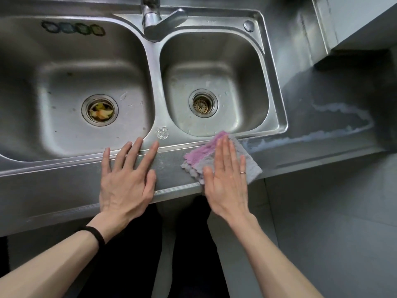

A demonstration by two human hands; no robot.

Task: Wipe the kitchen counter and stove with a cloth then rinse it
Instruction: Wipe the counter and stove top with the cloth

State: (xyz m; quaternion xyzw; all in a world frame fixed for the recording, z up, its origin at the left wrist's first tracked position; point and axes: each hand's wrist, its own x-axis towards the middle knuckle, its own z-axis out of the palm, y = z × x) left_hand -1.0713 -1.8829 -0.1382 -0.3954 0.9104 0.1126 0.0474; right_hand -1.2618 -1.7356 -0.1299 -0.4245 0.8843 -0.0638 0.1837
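A pink and grey cloth (198, 154) lies folded on the front strip of the steel counter (64, 190), just below the right sink basin (214, 87). My right hand (225, 179) presses flat on the cloth with fingers straight and together. My left hand (126, 181) rests flat on the bare counter to the left of the cloth, fingers spread, with nothing in it. The fingertips of my left hand reach the sink's front rim. No stove is in view.
A double steel sink fills the top, with a tap (153, 20) between the basins. The left basin (75, 82) has food scraps in its drain (100, 112). To the right, the counter (333, 100) shows a wet streak (343, 110). The floor lies below.
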